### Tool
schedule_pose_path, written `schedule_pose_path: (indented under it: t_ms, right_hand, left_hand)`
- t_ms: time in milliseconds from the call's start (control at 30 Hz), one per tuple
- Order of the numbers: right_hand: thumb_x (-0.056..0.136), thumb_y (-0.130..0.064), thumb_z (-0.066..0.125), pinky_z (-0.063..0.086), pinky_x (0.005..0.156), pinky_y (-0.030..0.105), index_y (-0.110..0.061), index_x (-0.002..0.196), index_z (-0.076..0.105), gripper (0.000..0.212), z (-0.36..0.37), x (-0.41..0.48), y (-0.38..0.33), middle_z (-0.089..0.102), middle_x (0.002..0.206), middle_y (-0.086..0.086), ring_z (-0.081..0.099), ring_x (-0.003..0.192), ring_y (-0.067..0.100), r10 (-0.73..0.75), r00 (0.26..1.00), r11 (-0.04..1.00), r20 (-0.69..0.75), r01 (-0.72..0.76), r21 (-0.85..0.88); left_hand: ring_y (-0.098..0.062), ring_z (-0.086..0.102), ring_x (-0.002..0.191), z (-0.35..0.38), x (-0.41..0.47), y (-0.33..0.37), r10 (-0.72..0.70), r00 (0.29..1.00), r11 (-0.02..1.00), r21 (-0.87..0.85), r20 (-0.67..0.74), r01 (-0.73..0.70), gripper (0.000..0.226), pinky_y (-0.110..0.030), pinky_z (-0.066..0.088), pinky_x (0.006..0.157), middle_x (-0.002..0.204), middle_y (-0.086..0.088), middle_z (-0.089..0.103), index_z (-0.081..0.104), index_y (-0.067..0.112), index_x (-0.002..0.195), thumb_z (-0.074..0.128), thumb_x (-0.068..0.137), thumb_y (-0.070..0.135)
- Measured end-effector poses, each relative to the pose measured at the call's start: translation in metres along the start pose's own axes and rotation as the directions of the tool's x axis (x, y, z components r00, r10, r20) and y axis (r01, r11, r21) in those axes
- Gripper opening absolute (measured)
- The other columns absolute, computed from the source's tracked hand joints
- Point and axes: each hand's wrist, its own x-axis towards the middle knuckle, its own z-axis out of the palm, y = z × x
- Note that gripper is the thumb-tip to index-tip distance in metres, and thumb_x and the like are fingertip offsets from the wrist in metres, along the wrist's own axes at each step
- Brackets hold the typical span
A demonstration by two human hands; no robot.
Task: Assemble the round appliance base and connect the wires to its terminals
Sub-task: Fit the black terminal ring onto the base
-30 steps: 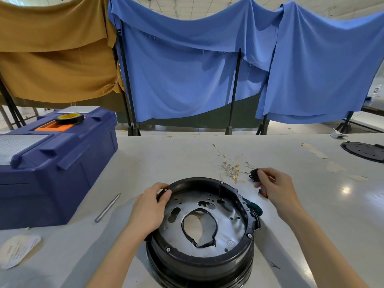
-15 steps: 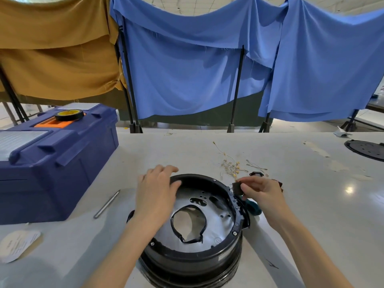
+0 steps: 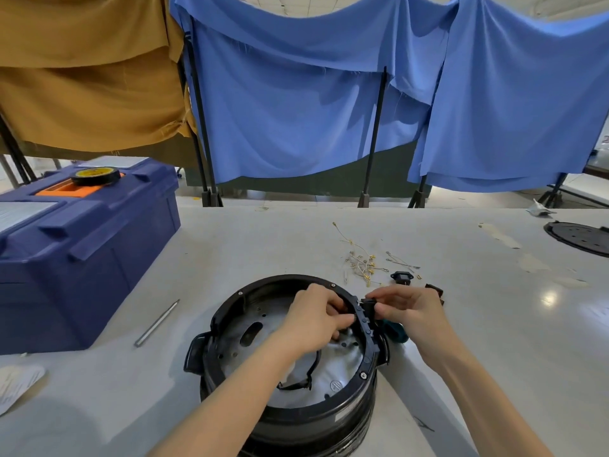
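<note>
the round base sits on the table with its axis upright and its open face up; a black ring rims a metal plate with a large central hole; a side lug points to the left; the left hand reaches inside the base's far right rim, fingers curled there, though whether they grasp anything cannot be told; the right hand, outside that same stretch of rim, pinches a small black part against it; just right of the base lies a teal handle; beyond the base lie loose wires with yellow ends and a black socket; left of the base a metal rod lies with its long axis running near-left to far-right.
</note>
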Motion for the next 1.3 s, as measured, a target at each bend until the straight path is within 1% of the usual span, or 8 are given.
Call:
schedule_pose_path:
  t_ms: [100, 233, 433, 600, 833, 1033, 1133, 1300]
  right_hand:
    - [0.077, 0.02, 0.065, 0.055, 0.066, 0.018, -0.009, 0.076, 0.076, 0.031, 0.001, 0.0, -0.002, 0.075, 0.076, 0.007, 0.07, 0.073, 0.013, -0.02, 1.0, 0.999, -0.006, 0.02, -0.045]
    - [0.076, 0.021, 0.064, 0.056, 0.069, 0.022, -0.012, 0.072, 0.076, 0.035, 0.002, -0.002, -0.002, 0.074, 0.077, 0.006, 0.069, 0.076, 0.015, -0.043, 0.999, 0.995, -0.011, 0.042, -0.088]
    - [0.079, 0.017, 0.061, 0.056, 0.07, 0.023, -0.02, 0.071, 0.076, 0.04, 0.004, -0.002, -0.002, 0.073, 0.076, 0.001, 0.069, 0.074, 0.013, -0.071, 0.997, 0.977, 0.01, 0.071, -0.202]
    - [0.079, 0.018, 0.06, 0.055, 0.068, 0.022, -0.021, 0.074, 0.075, 0.043, 0.005, -0.002, -0.003, 0.073, 0.077, 0.002, 0.07, 0.071, 0.014, -0.087, 0.996, 0.977, 0.028, 0.091, -0.192]
    - [0.079, 0.019, 0.061, 0.054, 0.067, 0.017, -0.022, 0.068, 0.076, 0.046, 0.01, -0.003, -0.005, 0.074, 0.074, 0.0, 0.07, 0.071, 0.01, -0.091, 0.996, 0.981, -0.012, 0.088, -0.174]
    - [0.078, 0.019, 0.064, 0.053, 0.069, 0.012, -0.022, 0.07, 0.075, 0.044, 0.019, -0.004, -0.005, 0.074, 0.073, -0.009, 0.069, 0.072, 0.003, -0.105, 0.989, 0.979, -0.107, 0.084, -0.184]
    - [0.073, 0.019, 0.068, 0.053, 0.064, 0.014, -0.025, 0.065, 0.076, 0.046, 0.017, -0.005, -0.005, 0.074, 0.069, -0.002, 0.068, 0.066, 0.006, -0.087, 0.989, 0.988, -0.121, 0.071, -0.135]
    - [0.07, 0.017, 0.073, 0.052, 0.059, 0.014, -0.015, 0.072, 0.075, 0.032, 0.018, -0.007, -0.002, 0.072, 0.064, 0.003, 0.068, 0.06, 0.009, -0.039, 0.987, 0.998, -0.156, 0.03, -0.058]
  left_hand:
    - [-0.011, 0.061, 0.059, 0.006, 0.001, -0.005, 0.015, 1.0, 1.0, 0.003, -0.017, -0.015, 0.021, -0.028, 0.058, 0.071, 0.076, -0.004, 0.067, 0.068, 0.006, 0.109, 0.069, 0.089, 0.012]
    - [-0.019, 0.065, 0.069, 0.012, 0.003, -0.008, 0.06, 0.997, 0.997, 0.058, -0.058, -0.057, 0.017, -0.039, 0.056, 0.079, 0.077, -0.005, 0.069, 0.068, 0.01, 0.104, 0.069, 0.088, 0.015]
    - [-0.021, 0.066, 0.072, 0.014, 0.006, -0.012, 0.092, 0.993, 0.992, 0.092, -0.067, -0.086, 0.013, -0.039, 0.056, 0.077, 0.073, -0.001, 0.065, 0.066, 0.016, 0.098, 0.072, 0.086, 0.019]
    - [-0.005, 0.052, 0.057, 0.017, 0.008, -0.015, 0.115, 0.991, 0.987, 0.123, -0.074, -0.105, 0.02, -0.027, 0.048, 0.064, 0.063, 0.01, 0.057, 0.055, 0.032, 0.081, 0.073, 0.085, 0.024]
    - [-0.014, 0.055, 0.072, 0.02, 0.008, -0.016, 0.129, 0.988, 0.976, 0.188, -0.091, -0.11, 0.011, -0.034, 0.049, 0.073, 0.075, 0.011, 0.055, 0.056, 0.029, 0.093, 0.065, 0.089, 0.033]
    - [-0.025, 0.061, 0.088, 0.021, 0.005, -0.011, 0.137, 0.987, 0.962, 0.25, -0.088, -0.111, 0.02, -0.04, 0.051, 0.079, 0.087, 0.002, 0.062, 0.06, 0.02, 0.106, 0.06, 0.092, 0.035]
    - [-0.026, 0.061, 0.09, 0.021, 0.004, -0.009, 0.125, 0.989, 0.958, 0.27, -0.083, -0.098, 0.023, -0.044, 0.051, 0.082, 0.096, -0.002, 0.065, 0.059, 0.017, 0.108, 0.058, 0.093, 0.035]
    - [-0.027, 0.061, 0.091, 0.021, 0.004, -0.008, 0.105, 0.991, 0.952, 0.297, -0.083, -0.075, 0.025, -0.045, 0.05, 0.084, 0.097, -0.004, 0.066, 0.058, 0.015, 0.109, 0.058, 0.094, 0.035]
